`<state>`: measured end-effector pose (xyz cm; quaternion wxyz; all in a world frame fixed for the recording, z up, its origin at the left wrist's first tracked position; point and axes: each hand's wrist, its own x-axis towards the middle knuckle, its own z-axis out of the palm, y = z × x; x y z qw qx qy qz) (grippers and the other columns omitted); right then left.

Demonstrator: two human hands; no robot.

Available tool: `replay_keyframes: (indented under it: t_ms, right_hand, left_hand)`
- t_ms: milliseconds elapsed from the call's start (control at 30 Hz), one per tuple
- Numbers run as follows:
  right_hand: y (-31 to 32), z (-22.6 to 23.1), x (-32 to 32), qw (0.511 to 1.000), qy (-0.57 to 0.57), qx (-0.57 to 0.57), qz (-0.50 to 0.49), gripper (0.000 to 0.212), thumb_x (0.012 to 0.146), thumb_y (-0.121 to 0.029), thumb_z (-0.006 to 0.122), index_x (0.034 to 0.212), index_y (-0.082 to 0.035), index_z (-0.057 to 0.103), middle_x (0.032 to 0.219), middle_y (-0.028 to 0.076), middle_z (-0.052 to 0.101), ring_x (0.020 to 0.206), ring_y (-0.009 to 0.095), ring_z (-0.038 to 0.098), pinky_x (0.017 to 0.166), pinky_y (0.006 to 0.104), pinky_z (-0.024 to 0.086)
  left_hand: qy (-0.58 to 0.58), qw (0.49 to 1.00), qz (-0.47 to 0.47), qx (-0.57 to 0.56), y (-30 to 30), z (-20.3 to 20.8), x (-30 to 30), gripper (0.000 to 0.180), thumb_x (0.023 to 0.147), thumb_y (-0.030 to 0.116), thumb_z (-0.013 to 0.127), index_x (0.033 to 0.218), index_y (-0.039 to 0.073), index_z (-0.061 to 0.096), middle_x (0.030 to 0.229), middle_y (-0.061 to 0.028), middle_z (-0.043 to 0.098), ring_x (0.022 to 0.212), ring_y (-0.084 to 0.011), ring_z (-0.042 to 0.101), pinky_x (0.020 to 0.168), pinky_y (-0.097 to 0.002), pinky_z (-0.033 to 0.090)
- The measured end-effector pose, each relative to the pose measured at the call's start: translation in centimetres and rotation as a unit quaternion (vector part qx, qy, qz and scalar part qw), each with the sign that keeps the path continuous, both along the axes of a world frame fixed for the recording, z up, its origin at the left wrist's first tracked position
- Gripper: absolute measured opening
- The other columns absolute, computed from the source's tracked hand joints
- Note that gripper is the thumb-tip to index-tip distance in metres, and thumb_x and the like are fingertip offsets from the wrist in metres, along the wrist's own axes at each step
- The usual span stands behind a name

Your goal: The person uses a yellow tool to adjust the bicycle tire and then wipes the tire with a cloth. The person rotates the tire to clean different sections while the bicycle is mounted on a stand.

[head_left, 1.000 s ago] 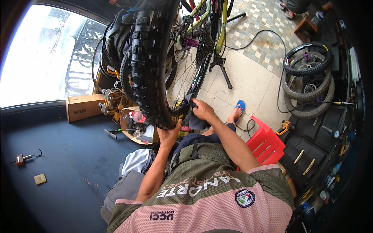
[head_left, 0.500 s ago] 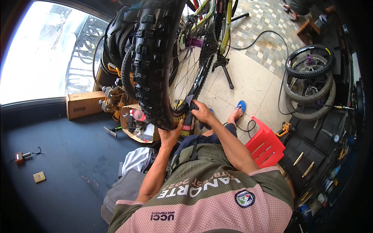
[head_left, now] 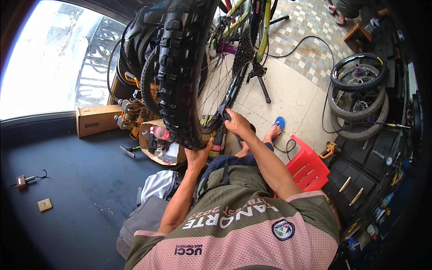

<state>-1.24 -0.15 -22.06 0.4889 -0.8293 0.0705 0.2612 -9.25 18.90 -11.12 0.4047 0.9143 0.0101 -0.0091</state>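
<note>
A bicycle wheel with a knobbly black tire (head_left: 174, 85) stands upright in front of me, its rear cassette (head_left: 243, 51) and yellow-green frame (head_left: 263, 40) beyond it. My left hand (head_left: 198, 155) grips the bottom of the tire, thumb up along its side. With closed fingers, my right hand (head_left: 237, 124) holds a dark cloth (head_left: 222, 112) against the rim on the wheel's right side. Part of the cloth is hidden under those fingers.
Left of the wheel is an open cardboard box (head_left: 168, 155) with a bottle (head_left: 159, 132). A red plastic stool (head_left: 308, 166) stands at my right, near a yellow-black power tool (head_left: 330, 149). Loose wheels (head_left: 358, 101) lie stacked farther right. Another person's feet (head_left: 340, 19) show far off.
My right hand and the cloth have slid a little up and away along the rim. The left hand stays on the bottom of the tire.
</note>
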Motion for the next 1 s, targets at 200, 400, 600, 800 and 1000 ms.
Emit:
replay_keyframes:
  t_ms: [200,400,600,800,1000]
  right_hand:
    - [0.7,-2.4,-1.0,0.996,-0.084,0.028,-0.023,0.062,0.084,-0.026,0.057,0.145,-0.011,0.057,0.114,0.028,0.072,0.107,0.046,0.069,0.093,0.0514,0.055]
    - [1.0,-3.9,-0.4,0.987,-0.086,0.125,-0.05,0.064,0.082,-0.022,0.063,0.14,0.004,0.059,0.121,0.028,0.072,0.112,0.039,0.071,0.095,0.0458,0.055]
    - [-0.4,-3.1,2.0,0.962,0.052,0.268,0.011,0.071,0.083,-0.014,0.066,0.149,0.006,0.053,0.127,0.016,0.071,0.109,0.02,0.068,0.097,0.0314,0.053]
    - [-0.3,-3.9,2.1,0.908,0.186,0.373,-0.04,0.076,0.076,-0.015,0.068,0.148,0.003,0.056,0.108,0.011,0.071,0.09,0.017,0.064,0.082,0.0289,0.052]
    - [2.1,-3.3,-1.5,0.985,-0.088,0.146,-0.012,0.06,0.082,-0.022,0.059,0.139,-0.002,0.061,0.108,0.027,0.073,0.104,0.042,0.072,0.09,0.051,0.055]
  left_hand:
    - [-0.002,1.0,0.008,-0.027,0.6,-1.1,-0.2,0.036,0.084,0.013,0.086,0.113,-0.002,0.072,0.107,-0.0135,0.075,0.097,-0.0281,0.07,0.096,-0.0419,0.051]
    - [0.019,0.998,0.02,-0.059,-0.6,0.7,0.3,0.033,0.084,0.013,0.086,0.11,-0.003,0.073,0.104,-0.0123,0.076,0.095,-0.0247,0.071,0.095,-0.0406,0.052]
    - [0.016,0.998,0.031,-0.06,-0.6,0.8,0.2,0.032,0.084,0.013,0.086,0.109,-0.002,0.073,0.104,-0.0124,0.076,0.091,-0.0229,0.071,0.09,-0.0402,0.054]
    - [0.074,0.992,0.06,-0.083,-1.1,2.3,0.5,0.028,0.083,0.015,0.087,0.099,-0.004,0.074,0.091,-0.0103,0.076,0.083,-0.0213,0.07,0.085,-0.0396,0.055]
    - [0.027,0.995,0.058,-0.076,-1.2,2.0,0.6,0.029,0.082,0.014,0.087,0.1,-0.004,0.074,0.093,-0.0116,0.076,0.085,-0.0228,0.071,0.085,-0.0402,0.055]
